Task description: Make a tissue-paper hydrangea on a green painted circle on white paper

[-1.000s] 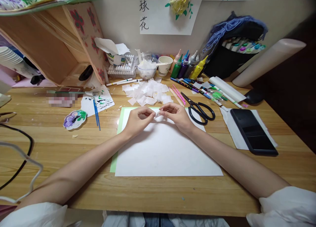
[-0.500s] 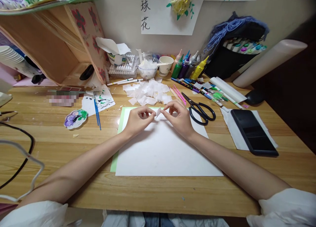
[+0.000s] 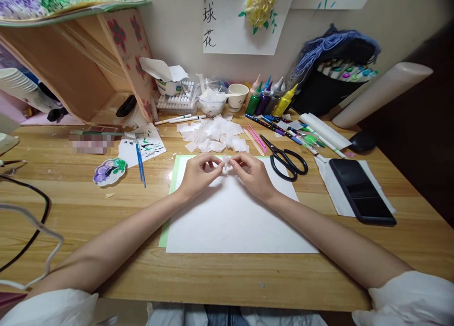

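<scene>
Between my two hands is a small piece of white tissue paper [image 3: 226, 164], crumpled and thin. My left hand [image 3: 200, 174] pinches it from the left with thumb and forefinger. From the other side, the fingertips of my right hand [image 3: 253, 174] are pressed on it too. Both hands hover over the top edge of a large white sheet [image 3: 241, 222], which lies on a green sheet [image 3: 163, 236]. Just beyond my fingers is a loose pile of white tissue paper squares [image 3: 213, 133].
Black-handled scissors [image 3: 288, 158] lie right of my right hand. A phone [image 3: 362, 191] rests on a tissue at the right. Paint bottles [image 3: 266, 99], a paper cup [image 3: 237, 97] and a bowl [image 3: 212, 104] stand behind. Left are brushes [image 3: 140, 164] and a paint palette [image 3: 109, 171].
My right hand has come in slightly closer to the left. The small paper looks more crumpled between the fingertips. The camera view has shifted a little.
</scene>
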Motion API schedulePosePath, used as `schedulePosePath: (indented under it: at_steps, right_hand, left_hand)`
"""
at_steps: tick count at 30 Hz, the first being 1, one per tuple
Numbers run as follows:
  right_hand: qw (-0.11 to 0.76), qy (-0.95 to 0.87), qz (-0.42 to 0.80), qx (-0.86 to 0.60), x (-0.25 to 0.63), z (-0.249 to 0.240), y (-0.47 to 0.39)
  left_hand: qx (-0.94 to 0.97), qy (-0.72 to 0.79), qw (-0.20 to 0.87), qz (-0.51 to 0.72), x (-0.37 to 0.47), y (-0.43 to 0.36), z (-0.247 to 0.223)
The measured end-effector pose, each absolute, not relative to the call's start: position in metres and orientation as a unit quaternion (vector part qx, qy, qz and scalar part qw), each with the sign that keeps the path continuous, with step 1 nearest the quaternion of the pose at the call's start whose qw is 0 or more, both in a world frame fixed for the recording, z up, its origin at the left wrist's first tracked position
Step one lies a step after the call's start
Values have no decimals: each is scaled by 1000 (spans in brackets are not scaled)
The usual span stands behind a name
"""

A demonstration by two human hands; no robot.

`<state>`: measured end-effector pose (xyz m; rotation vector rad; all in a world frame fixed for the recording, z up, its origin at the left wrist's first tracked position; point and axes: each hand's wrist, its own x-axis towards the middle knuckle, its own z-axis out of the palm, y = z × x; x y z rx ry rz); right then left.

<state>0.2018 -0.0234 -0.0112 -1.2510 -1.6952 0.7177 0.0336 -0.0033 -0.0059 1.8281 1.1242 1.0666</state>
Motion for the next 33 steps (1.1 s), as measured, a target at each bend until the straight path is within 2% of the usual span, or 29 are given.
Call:
schedulePosePath:
  at_steps: [6,14,19,23,33]
  right_hand:
    - [464,-617,334,-540,208,-19,-15]
    - [470,-609,214,-602,215,-23,-4]
    - [456,-705,116,-530,208,-15,-15]
    - [416,-778,111,-459,203,-12,-24]
    - [425,-775,117,-453,202,-15,-23]
  left_hand:
    - [669,480,380,422,34,0,-4]
    - [643,507,380,431,33,0,-4]
    - [652,498,387,420,32,1,-7]
    - [668,478,390,415,33,1,-9]
    - [684,466,385,409,32,0,-10]
